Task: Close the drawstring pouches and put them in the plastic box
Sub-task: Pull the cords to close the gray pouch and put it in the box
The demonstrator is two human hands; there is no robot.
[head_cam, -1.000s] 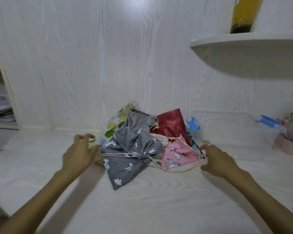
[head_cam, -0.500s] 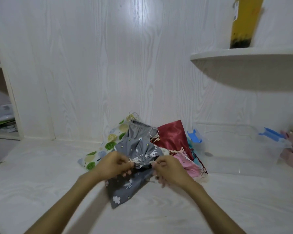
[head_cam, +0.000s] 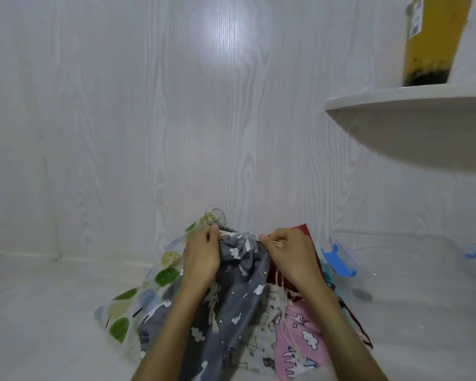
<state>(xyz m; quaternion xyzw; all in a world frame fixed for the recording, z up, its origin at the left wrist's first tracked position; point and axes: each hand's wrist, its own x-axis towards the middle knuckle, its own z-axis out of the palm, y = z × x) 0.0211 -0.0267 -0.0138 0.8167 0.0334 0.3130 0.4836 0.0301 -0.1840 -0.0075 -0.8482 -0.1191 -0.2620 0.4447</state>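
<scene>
The grey drawstring pouch point(head_cam: 231, 298), printed with white clouds and animals, lies on the tabletop point(head_cam: 39, 325) atop a heap, long axis running away from the person, gathered mouth farthest; a pink pouch point(head_cam: 300, 345) lies right, a leaf-print pouch point(head_cam: 138, 301) left, a red one point(head_cam: 311, 243) behind; left hand point(head_cam: 201, 257) and right hand point(head_cam: 289, 257) each pinch a cord at the mouth; the clear plastic box point(head_cam: 412, 265) with blue clips stands right, by the wall.
</scene>
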